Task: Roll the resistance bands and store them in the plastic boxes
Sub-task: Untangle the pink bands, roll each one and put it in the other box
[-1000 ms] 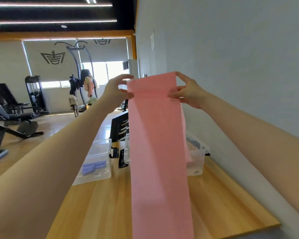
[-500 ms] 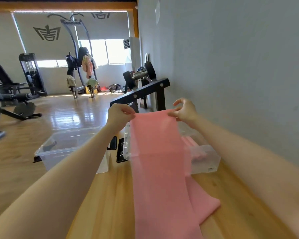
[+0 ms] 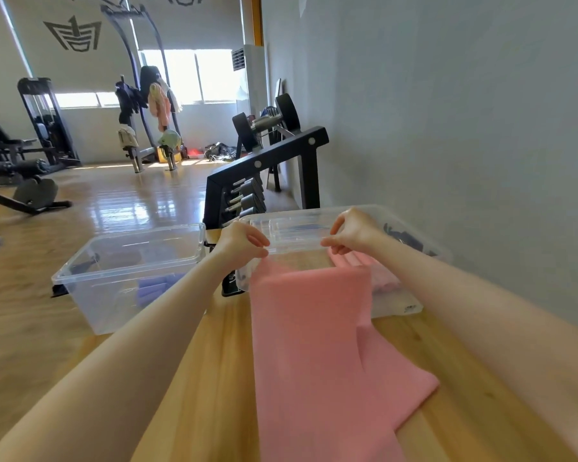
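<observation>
A long pink resistance band lies spread along the wooden table, its far end draped over the near rim of the right clear plastic box. My left hand pinches the band's far left corner. My right hand pinches the far right corner. Both hands hover over that box's near rim. More pink bands lie inside this box. The left clear box holds rolled blue-purple bands.
A black dumbbell rack stands just behind the boxes. A grey wall runs along the table's right side. Black clips lie between the boxes. Gym machines stand on the wooden floor to the left.
Both hands have come down from head height to the right box's rim with the band's end. The band now lies on the table instead of hanging.
</observation>
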